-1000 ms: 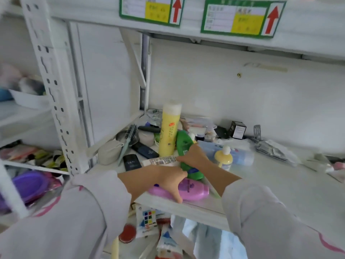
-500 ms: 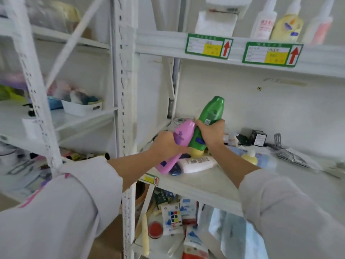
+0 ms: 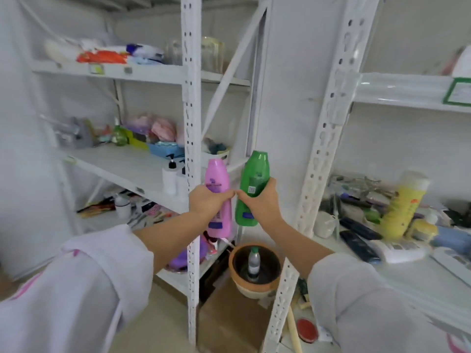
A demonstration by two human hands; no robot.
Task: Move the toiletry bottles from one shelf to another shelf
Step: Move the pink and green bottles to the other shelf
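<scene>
My left hand (image 3: 207, 201) grips a pink bottle (image 3: 218, 179) around its middle, held upright in the air. My right hand (image 3: 262, 202) grips a green bottle (image 3: 254, 174) beside it, also upright. Both bottles hang in the gap between two white shelf units, in front of the left unit's post (image 3: 190, 98). A tall yellow bottle (image 3: 402, 203) still stands on the right shelf (image 3: 407, 278) among clutter. On the left unit's middle shelf (image 3: 119, 166) stand two white pump bottles (image 3: 170, 175).
The right unit's slanted post (image 3: 323, 149) stands just right of my right hand. A terracotta pot (image 3: 254, 270) with a small bottle in it sits on a cardboard box below. The left shelves hold packets, a blue tray (image 3: 163, 149) and cloths.
Both hands lifted the pink and green bottles off the right shelf and carried them left. My view swung left, so the left shelf unit now fills the scene.
</scene>
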